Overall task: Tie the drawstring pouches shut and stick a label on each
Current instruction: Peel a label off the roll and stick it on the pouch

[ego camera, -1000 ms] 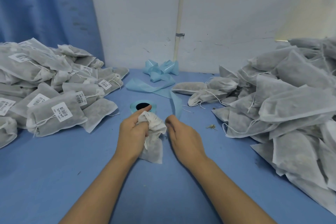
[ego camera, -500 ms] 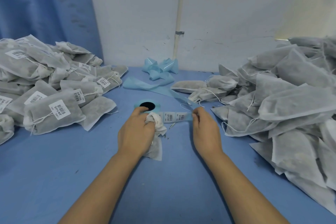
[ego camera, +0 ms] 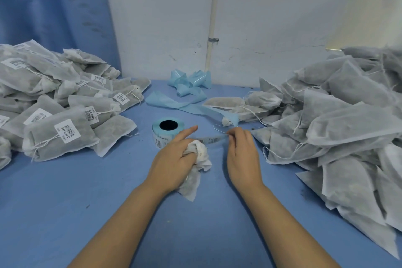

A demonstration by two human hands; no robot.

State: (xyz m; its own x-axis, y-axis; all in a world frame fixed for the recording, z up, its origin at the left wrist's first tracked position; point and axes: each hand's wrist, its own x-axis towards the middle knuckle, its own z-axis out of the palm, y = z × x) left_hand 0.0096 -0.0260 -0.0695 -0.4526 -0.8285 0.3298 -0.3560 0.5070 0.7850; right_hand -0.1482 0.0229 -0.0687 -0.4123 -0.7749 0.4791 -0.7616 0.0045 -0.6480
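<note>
While the left hand point(ego camera: 174, 156) bunches the pouch point(ego camera: 195, 165) on the blue table point(ego camera: 65, 202) and the right hand point(ego camera: 240, 154) pinches the strip point(ego camera: 214, 139) drawn taut from the label roll point(ego camera: 167, 130), a hard tug could topple the roll or tear a label.

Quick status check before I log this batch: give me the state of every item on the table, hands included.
left hand: gripping a pouch
pouch: bunched in the grip, unlabelled
right hand: pinching the label strip
label strip: pulled off the roll
label roll: lying flat, partly used
left pile: tied, labelled
right pile: unlabelled
backing ribbon: spent, loose
</note>
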